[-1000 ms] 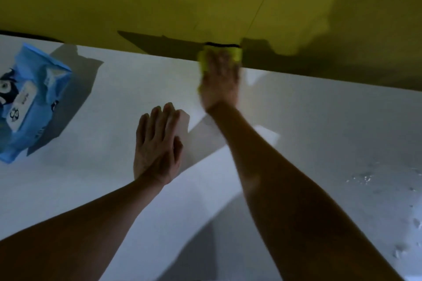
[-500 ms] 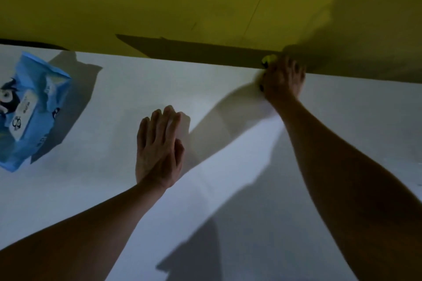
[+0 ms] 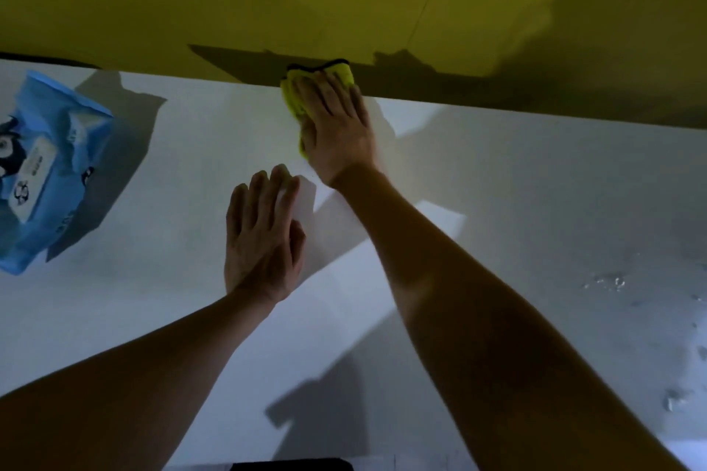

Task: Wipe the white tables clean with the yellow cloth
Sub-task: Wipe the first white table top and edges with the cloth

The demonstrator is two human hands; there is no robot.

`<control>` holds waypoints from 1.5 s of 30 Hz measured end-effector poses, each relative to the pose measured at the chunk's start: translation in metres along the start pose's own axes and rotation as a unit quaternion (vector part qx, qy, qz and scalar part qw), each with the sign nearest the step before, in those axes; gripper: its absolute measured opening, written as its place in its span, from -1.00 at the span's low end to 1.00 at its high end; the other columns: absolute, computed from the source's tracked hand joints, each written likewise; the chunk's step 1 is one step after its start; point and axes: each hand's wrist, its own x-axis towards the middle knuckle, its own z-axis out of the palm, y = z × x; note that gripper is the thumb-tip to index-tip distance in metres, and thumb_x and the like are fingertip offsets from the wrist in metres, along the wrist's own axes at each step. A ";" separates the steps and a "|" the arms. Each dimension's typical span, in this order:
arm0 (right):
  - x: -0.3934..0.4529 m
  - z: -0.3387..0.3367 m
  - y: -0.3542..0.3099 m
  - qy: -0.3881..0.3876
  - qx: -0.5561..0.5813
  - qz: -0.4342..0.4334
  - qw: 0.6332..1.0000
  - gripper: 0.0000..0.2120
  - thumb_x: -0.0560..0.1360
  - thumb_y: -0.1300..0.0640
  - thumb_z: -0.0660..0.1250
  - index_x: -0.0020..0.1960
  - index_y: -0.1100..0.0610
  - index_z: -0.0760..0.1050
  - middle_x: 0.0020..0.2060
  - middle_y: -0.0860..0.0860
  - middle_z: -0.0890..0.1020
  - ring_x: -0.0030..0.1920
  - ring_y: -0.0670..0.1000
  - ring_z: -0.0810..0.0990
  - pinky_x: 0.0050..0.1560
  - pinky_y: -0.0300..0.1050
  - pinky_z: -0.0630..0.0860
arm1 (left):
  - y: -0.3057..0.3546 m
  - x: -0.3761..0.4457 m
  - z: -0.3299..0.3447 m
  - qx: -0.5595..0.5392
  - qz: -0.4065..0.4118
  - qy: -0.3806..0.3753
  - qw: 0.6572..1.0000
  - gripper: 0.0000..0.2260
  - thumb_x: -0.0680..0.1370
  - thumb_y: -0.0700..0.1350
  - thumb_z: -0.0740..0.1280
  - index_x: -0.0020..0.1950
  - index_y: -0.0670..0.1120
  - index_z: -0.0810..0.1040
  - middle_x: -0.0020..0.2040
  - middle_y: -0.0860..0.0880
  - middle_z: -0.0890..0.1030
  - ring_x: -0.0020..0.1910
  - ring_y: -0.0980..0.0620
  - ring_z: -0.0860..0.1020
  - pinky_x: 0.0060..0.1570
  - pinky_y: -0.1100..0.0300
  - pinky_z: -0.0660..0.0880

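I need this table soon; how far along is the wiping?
Partly done. The right hand presses the yellow cloth at the white table's far edge; the left hand rests flat. Water droplets on the right remain unwiped.

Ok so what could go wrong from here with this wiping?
The cloth under the right hand sits at the table's far edge against the yellow wall, so it could snag or slip over. Droplets on the right are still unwiped and may get missed. A leftward sweep might hit the blue pack.
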 end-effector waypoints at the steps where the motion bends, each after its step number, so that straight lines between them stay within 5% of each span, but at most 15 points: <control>1: -0.004 -0.004 0.014 0.001 -0.008 0.020 1.000 -0.47 0.62 0.01 0.09 0.59 0.00 0.20 0.56 0.01 0.27 0.59 0.02 0.11 0.59 0.08 -0.04 | 0.000 0.000 0.000 0.001 0.001 0.000 1.000 -0.43 0.65 -0.04 0.09 0.67 -0.08 0.16 0.69 -0.14 0.13 0.66 -0.21 0.11 0.63 -0.17 0.03; 7: -0.055 -0.042 0.128 0.051 -0.005 0.218 0.975 -0.49 0.69 -0.02 -0.09 0.63 -0.02 0.05 0.62 0.01 0.10 0.62 0.02 -0.02 0.60 0.07 -0.08 | 0.001 0.000 -0.003 -0.007 -0.001 -0.001 1.000 -0.43 0.65 -0.04 0.09 0.68 -0.06 0.17 0.69 -0.13 0.13 0.66 -0.20 0.11 0.64 -0.15 0.00; 11: -0.058 -0.039 0.122 0.072 -0.017 0.304 0.950 -0.48 0.71 -0.05 -0.07 0.64 0.02 -0.02 0.63 0.02 0.03 0.62 0.02 -0.07 0.60 0.06 -0.13 | 0.002 -0.001 -0.004 -0.012 -0.005 0.001 1.000 -0.43 0.63 -0.04 0.07 0.67 -0.07 0.18 0.68 -0.13 0.14 0.66 -0.21 0.11 0.63 -0.17 0.02; 13: -0.052 -0.026 0.087 0.063 -0.031 0.282 0.957 -0.45 0.67 -0.01 0.01 0.63 0.04 0.04 0.62 0.04 0.07 0.62 0.04 -0.04 0.59 0.04 -0.12 | 0.002 -0.001 -0.004 -0.012 -0.005 -0.001 1.000 -0.43 0.63 -0.04 0.07 0.67 -0.07 0.17 0.69 -0.13 0.13 0.66 -0.20 0.10 0.63 -0.17 0.01; 17: -0.064 0.002 -0.003 0.021 0.001 0.092 0.996 -0.41 0.61 0.00 0.09 0.62 0.05 0.11 0.60 0.05 0.15 0.61 0.05 0.02 0.59 0.11 -0.06 | 0.001 -0.001 -0.001 0.004 0.005 0.003 1.000 -0.43 0.65 -0.07 0.13 0.68 -0.09 0.16 0.68 -0.16 0.14 0.66 -0.22 0.12 0.63 -0.18 0.03; 21: -0.070 0.002 -0.012 -0.011 0.024 0.034 0.999 -0.44 0.63 0.00 0.10 0.61 0.03 0.14 0.60 0.03 0.16 0.61 0.02 0.02 0.60 0.08 -0.07 | -0.001 -0.001 0.000 0.005 0.020 0.019 1.000 -0.42 0.65 -0.09 0.21 0.68 -0.12 0.16 0.67 -0.18 0.17 0.65 -0.23 0.14 0.62 -0.19 0.05; 26: -0.098 -0.025 0.063 0.004 0.017 0.142 0.990 -0.47 0.67 0.01 0.01 0.62 0.00 0.08 0.61 0.01 0.12 0.62 0.01 -0.02 0.60 0.09 -0.10 | 0.001 -0.002 -0.002 -0.001 0.015 0.009 1.000 -0.42 0.64 -0.07 0.11 0.68 -0.09 0.14 0.67 -0.17 0.15 0.65 -0.24 0.12 0.62 -0.19 0.03; 30: -0.133 -0.051 0.132 0.021 -0.028 0.234 0.972 -0.47 0.70 -0.05 -0.06 0.64 -0.01 -0.05 0.63 0.01 0.02 0.62 0.01 -0.09 0.59 0.10 -0.05 | 0.006 -0.003 -0.003 -0.009 0.007 0.001 1.000 -0.34 0.60 -0.15 0.27 0.68 -0.14 0.12 0.67 -0.20 0.14 0.64 -0.29 0.10 0.62 -0.23 0.00; 35: -0.126 -0.041 0.112 0.064 -0.020 0.293 0.954 -0.46 0.69 -0.08 0.00 0.63 0.02 0.04 0.62 0.05 0.08 0.62 0.06 -0.03 0.60 0.09 -0.10 | 0.010 -0.002 -0.002 0.011 0.002 -0.001 1.000 -0.37 0.62 -0.21 0.26 0.67 -0.17 0.13 0.66 -0.24 0.16 0.62 -0.36 0.13 0.59 -0.31 0.03; 40: -0.106 -0.026 0.065 0.020 0.017 0.037 0.999 -0.45 0.60 0.04 0.14 0.58 0.00 0.21 0.57 0.04 0.25 0.60 0.07 0.09 0.60 0.14 -0.03 | 0.026 -0.005 -0.007 0.042 0.008 0.005 0.999 -0.45 0.59 -0.25 0.14 0.60 -0.25 0.26 0.57 -0.30 0.30 0.55 -0.37 0.26 0.55 -0.30 0.14; 45: -0.107 -0.030 0.096 0.016 0.041 -0.020 0.999 -0.45 0.58 0.03 0.19 0.57 0.01 0.26 0.56 0.00 0.27 0.59 0.04 0.12 0.58 0.12 0.02 | 0.085 -0.003 0.001 0.006 0.059 0.010 0.998 -0.37 0.45 -0.33 0.38 0.54 -0.28 0.37 0.53 -0.31 0.38 0.49 -0.34 0.38 0.52 -0.24 0.24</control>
